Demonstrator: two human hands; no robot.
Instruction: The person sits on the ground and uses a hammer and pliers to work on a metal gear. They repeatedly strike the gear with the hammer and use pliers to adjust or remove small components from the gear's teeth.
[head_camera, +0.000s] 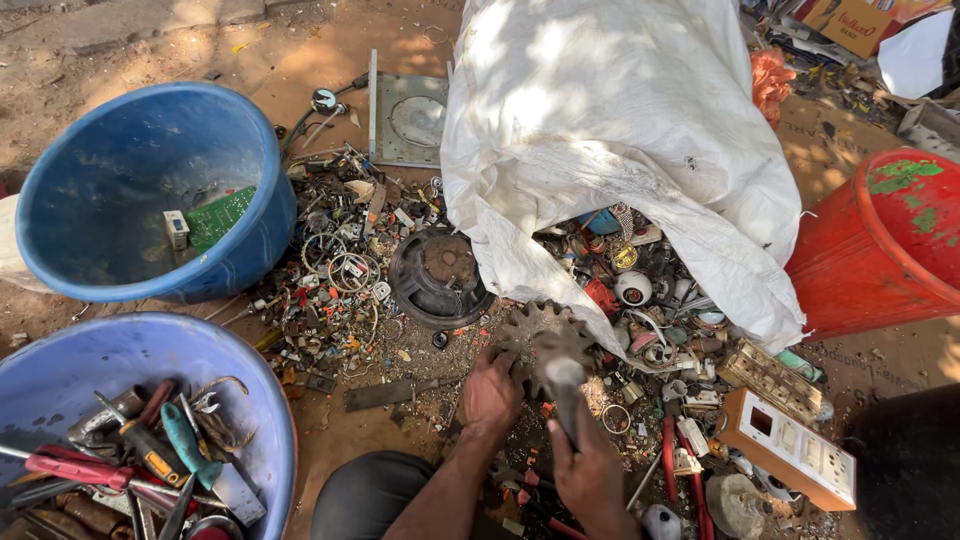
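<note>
Right hand (590, 470) fingers clenched around hammer (563, 385), left hand (490, 392) fingers gripping rusty gear (540, 335) beneath.

Scrap heap (350, 270) and sack (620, 150) ahead.

Left hand (492, 392) grips gear (540, 335); right hand (588, 470) holds hammer (563, 385).
</note>
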